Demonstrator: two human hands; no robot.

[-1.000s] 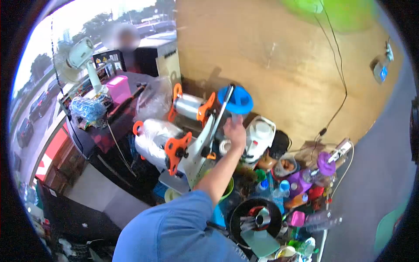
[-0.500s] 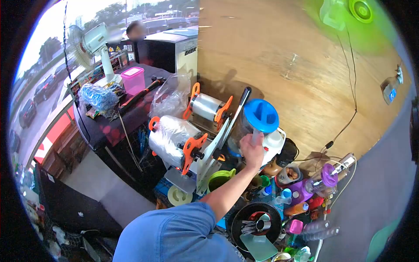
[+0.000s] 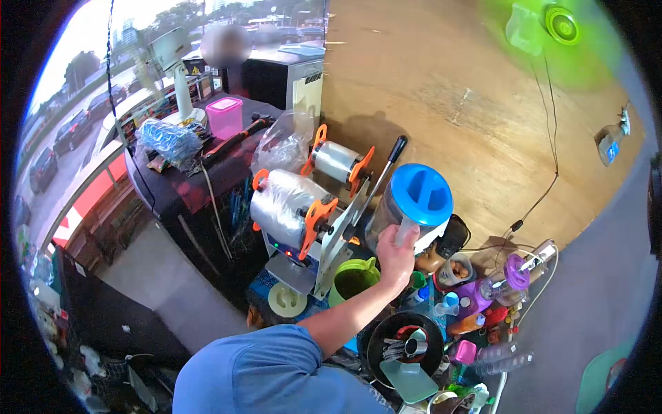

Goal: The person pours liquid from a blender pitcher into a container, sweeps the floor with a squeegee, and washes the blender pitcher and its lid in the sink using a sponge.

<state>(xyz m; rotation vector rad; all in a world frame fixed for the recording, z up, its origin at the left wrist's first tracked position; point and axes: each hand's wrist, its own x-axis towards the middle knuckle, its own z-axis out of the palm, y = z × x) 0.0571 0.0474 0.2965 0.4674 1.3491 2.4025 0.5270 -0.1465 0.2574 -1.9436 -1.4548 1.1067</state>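
"Head view: where was the jug (image 3: 412, 201)?"
"Beside the lever (image 3: 398, 149), its handle (image 3: 407, 231) clasped in the left hand (image 3: 396, 263); the right hand was out of sight."
"Any risk?"
"A sideways swing could have struck the lever; tilting, loosened the lid (image 3: 418, 183)."

**Dark table (image 3: 196, 199) at far left and blue-covered table (image 3: 263, 281) at right, both crowded**

The dark table carries a fan (image 3: 185, 102), a pink container (image 3: 225, 120), a blue plastic-wrapped bundle (image 3: 169, 143) and a dark, long-handled tool (image 3: 238, 139).

On the blue-covered table, a film-roll machine (image 3: 335, 257) stands at left, with a cream lid (image 3: 287, 301) just nearer and a green jug (image 3: 338, 298) to its right. A black pan (image 3: 376, 336) sits near, while a purple appliance (image 3: 472, 299) and an orange bottle (image 3: 471, 324) crowd the right.
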